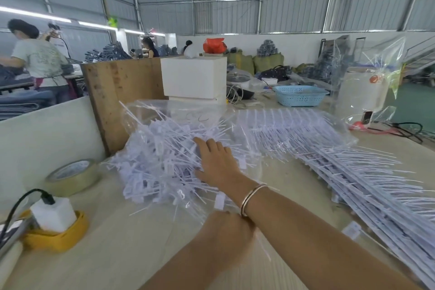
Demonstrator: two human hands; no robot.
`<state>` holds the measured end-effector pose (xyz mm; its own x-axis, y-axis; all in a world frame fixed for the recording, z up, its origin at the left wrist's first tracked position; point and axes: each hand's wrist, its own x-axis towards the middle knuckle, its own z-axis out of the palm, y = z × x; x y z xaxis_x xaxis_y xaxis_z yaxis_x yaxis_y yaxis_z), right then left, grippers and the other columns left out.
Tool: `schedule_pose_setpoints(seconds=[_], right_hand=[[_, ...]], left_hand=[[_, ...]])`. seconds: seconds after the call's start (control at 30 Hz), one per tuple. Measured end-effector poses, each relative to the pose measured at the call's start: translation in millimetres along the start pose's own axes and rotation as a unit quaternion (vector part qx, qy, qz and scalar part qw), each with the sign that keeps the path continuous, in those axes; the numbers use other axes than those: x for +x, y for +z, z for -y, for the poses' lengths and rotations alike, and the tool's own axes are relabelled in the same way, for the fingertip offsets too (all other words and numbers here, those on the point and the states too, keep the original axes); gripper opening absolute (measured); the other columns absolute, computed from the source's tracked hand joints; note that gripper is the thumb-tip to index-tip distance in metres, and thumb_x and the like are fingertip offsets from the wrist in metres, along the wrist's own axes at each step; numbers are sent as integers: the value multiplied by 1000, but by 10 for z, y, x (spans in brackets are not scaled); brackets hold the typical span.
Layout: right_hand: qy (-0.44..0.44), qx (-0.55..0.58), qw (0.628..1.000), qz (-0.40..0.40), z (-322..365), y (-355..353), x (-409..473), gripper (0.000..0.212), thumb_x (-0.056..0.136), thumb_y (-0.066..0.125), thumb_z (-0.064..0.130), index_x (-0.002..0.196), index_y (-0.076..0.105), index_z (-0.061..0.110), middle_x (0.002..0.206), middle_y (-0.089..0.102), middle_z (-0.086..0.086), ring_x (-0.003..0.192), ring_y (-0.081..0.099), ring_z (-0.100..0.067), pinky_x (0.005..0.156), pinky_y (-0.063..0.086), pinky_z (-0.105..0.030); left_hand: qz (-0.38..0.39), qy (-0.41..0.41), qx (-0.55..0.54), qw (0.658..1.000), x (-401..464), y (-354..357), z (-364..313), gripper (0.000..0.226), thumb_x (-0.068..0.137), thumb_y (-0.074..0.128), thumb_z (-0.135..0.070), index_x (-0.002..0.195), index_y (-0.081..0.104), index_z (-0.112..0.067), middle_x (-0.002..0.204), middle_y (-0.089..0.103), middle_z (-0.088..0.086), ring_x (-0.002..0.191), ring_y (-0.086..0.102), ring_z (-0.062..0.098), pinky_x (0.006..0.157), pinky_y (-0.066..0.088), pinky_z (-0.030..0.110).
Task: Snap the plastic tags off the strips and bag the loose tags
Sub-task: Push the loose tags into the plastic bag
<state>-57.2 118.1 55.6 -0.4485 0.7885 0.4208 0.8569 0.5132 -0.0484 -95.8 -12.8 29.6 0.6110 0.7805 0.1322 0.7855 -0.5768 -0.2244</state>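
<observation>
Clear bag [150, 125] bristling with white tags [164, 160]

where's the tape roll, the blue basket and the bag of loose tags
tape roll [71, 178]: head view, on its outer side wall
blue basket [299, 99]: head view, on its front wall
bag of loose tags [160, 155]: head view, on the clear plastic over the heap

To your left a roll of clear tape [73, 176] is lying flat on the table [131, 254], and nearer you a white block with a black cable is sitting in a yellow tray [55, 239]. A wooden board [122, 94] is standing upright beyond, with a white box [194, 79] just beside it. Farther right a blue basket [300, 95] is resting on the table. At far left a person in a pale shirt [38, 59] is bending over stacked denim.
</observation>
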Motion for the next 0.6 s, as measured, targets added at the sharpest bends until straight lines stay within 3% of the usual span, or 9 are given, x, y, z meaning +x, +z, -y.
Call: schedule_pose_setpoints(seconds=[0.07,0.1,0.2,0.3,0.37,0.43,0.47,0.53,0.6], right_hand=[[-17,-30,999,19,-139,54,-108,84,88,54,48,151,5,22,138,37,-9,123,38,-31,101,29,-42],[-31,-52,998,30,-199,65,-169,85,88,51,52,151,1,23,141,35,-7,125,36,-30,103,26,-43],[-51,-77,992,87,-337,-26,-336,87,90,45,56,150,-10,26,151,22,-2,133,28,-27,108,17,-47],[-65,0,984,169,-445,-280,-449,92,88,58,41,151,-9,26,158,8,1,141,15,-21,109,9,-44],[-65,72,981,166,-544,-489,-540,81,90,59,33,152,5,30,158,11,2,143,12,-17,113,7,-41],[-43,151,982,107,-708,-721,-671,54,92,57,20,143,40,22,145,35,-3,133,33,-17,113,19,-37],[-29,165,982,84,-819,-826,-755,38,92,55,12,130,55,17,129,47,-3,118,46,-13,107,29,-34],[17,121,988,93,-1035,-1016,-963,23,93,50,8,106,67,15,103,55,4,90,52,-5,94,41,-31],[73,17,978,196,-1173,-1114,-1145,22,95,44,14,103,64,13,104,61,1,95,57,-13,85,42,-26]], left_hand=[[-21,-39,-78,996,-50,4,159,27,86,53,-36,108,57,-21,96,67,12,87,65,29,60,42,30],[-52,-54,-113,991,-83,-27,255,27,91,45,-37,115,52,-26,105,64,7,97,61,28,71,44,33],[-89,-111,-116,983,-119,-110,489,28,96,38,-46,100,59,-27,98,63,-3,96,59,18,72,41,28],[-105,-93,-68,988,-47,-200,471,40,99,28,-49,113,60,-29,107,54,-3,101,56,17,77,45,29],[-135,-105,-90,981,-10,-239,482,38,98,31,-50,112,60,-30,103,51,-5,97,56,15,71,42,27],[-112,-113,-99,982,-45,-262,554,31,98,38,-46,101,63,-28,95,51,-6,93,59,16,69,42,27],[-72,-102,-62,990,-71,-239,607,28,98,39,-41,99,63,-28,96,53,-6,94,59,17,72,44,27],[20,-79,11,997,-141,-195,670,26,99,39,-32,105,64,-27,105,58,-5,103,57,18,78,44,29],[79,-47,55,994,-179,-145,727,25,98,42,-22,115,61,-24,117,57,-4,114,51,17,88,42,30]])
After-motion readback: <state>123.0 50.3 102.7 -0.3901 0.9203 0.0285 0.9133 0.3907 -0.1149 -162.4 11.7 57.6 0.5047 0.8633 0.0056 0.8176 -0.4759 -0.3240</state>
